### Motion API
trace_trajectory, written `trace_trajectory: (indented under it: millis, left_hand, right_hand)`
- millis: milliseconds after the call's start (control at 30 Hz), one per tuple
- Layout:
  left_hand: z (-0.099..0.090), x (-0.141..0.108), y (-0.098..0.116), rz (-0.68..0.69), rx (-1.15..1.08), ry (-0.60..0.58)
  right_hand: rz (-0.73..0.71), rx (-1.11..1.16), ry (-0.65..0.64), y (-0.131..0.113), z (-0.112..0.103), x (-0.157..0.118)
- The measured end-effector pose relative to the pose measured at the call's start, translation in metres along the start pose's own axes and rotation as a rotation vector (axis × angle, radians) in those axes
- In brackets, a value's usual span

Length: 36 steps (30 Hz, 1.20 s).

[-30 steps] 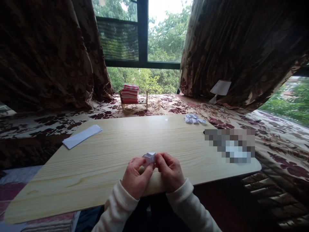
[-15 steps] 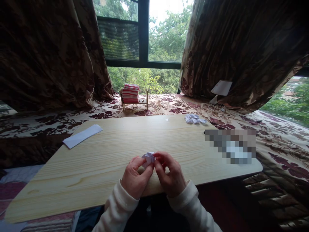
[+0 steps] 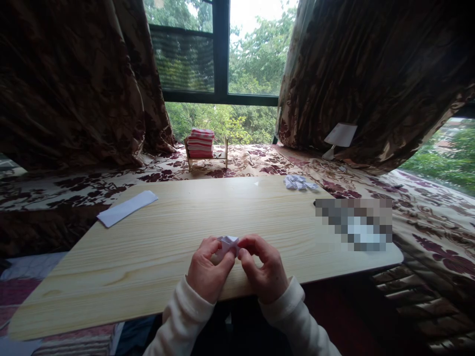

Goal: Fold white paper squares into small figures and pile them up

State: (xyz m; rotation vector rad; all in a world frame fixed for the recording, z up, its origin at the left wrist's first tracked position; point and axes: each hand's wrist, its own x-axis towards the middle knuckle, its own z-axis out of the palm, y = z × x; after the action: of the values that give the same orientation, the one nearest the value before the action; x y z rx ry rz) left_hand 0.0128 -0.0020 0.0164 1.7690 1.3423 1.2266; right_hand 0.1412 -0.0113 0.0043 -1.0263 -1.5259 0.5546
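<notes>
A small piece of folded white paper (image 3: pixel 229 242) is held between both hands above the near side of the table. My left hand (image 3: pixel 208 267) grips its left and lower part, with the thumb on the near face and the fingers on the far side. At its right edge, my right hand (image 3: pixel 264 267) pinches the paper between thumb and index finger. The other right fingers are curled and partly hidden. Fine folds in the paper are too small to make out.
The pale wood-grain table (image 3: pixel 178 217) bears a stack of white paper strips (image 3: pixel 127 208) at left and several folded paper pieces (image 3: pixel 300 182) at far right. A blurred-out patch (image 3: pixel 356 225) covers something on the right. Behind stand a small rack (image 3: pixel 208 157) with striped cloths (image 3: pixel 201 143) and a lamp (image 3: pixel 339 137).
The folded paper has turned slightly in my hands and shows a flatter face. My right thumb and fingers have shifted a little at its right edge.
</notes>
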Motion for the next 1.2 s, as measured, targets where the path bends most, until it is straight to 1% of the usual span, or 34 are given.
trace_trajectory:
  millis: [100, 200, 367, 467, 567, 733, 867, 967, 1033, 1200]
  left_hand:
    - [0.002, 0.001, -0.002, 0.020, 0.016, 0.016]
    - [0.003, 0.000, -0.005, 0.028, 0.012, 0.047]
    - [0.001, 0.000, -0.007, 0.031, -0.006, 0.051]
    - [0.001, 0.000, -0.007, 0.054, 0.004, 0.050]
    - [0.000, -0.001, -0.007, 0.076, 0.034, 0.036]
    - [0.000, 0.000, -0.006, 0.091, 0.063, -0.003]
    - [0.000, 0.000, -0.005, 0.098, 0.102, -0.047]
    - [-0.001, 0.000, -0.003, 0.102, 0.115, -0.076]
    - [-0.001, 0.000, -0.003, 0.103, 0.104, -0.082]
    - [-0.001, 0.002, -0.007, 0.121, 0.071, -0.070]
  right_hand:
    - [-0.035, 0.049, -0.002, 0.004, 0.000, -0.001]
    - [-0.073, 0.067, -0.033, 0.006, 0.001, -0.001]
    - [-0.142, -0.040, -0.068, 0.003, 0.002, 0.000]
    - [-0.213, -0.119, -0.109, 0.005, -0.002, 0.002]
    - [-0.318, -0.234, -0.193, 0.007, -0.011, 0.007]
    - [-0.427, -0.470, -0.416, 0.001, -0.029, 0.020]
    - [-0.499, -0.633, -0.499, -0.010, -0.035, 0.028]
    - [-0.509, -0.682, -0.553, -0.015, -0.036, 0.034]
    - [-0.498, -0.673, -0.562, -0.017, -0.037, 0.036]
    - [-0.416, -0.510, -0.548, -0.015, -0.036, 0.035]
